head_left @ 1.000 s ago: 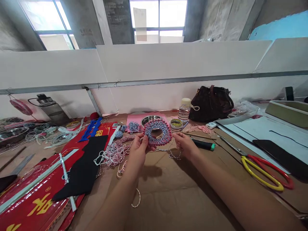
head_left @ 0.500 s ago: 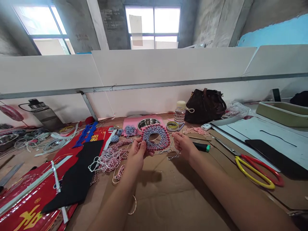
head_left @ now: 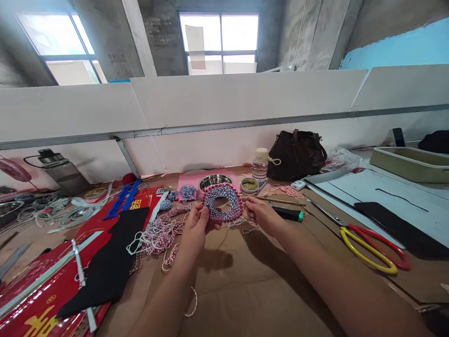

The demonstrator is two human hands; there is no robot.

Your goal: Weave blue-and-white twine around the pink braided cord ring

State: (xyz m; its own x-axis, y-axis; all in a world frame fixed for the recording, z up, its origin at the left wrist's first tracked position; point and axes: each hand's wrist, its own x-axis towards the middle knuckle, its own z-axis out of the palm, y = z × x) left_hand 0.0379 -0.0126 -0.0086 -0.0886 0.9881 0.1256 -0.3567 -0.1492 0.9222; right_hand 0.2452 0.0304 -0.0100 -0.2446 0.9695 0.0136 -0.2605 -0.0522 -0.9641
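I've got the cord ring [head_left: 233,207] gripped in my left hand [head_left: 197,223]; right hand [head_left: 258,213] pinched closed at its edge, contents unclear. Ring looks fully formed, loose cord [head_left: 249,230] unworked.

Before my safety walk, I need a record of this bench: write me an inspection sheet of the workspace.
Surface: brown cardboard sheet, faintly creased.
Job's things: ring of blue-and-white braided cord with red edging, held above the sheet.
Clutter: red-and-white cord heap on the left; long scissors with yellow and red handles on the right.
Left hand: grips the ring's left side.
Right hand: fingers at the ring's right edge; grip unclear.
Cables: nothing seen that is clearly one.
Surroundings: white panel partition behind; dark brown handbag before it.
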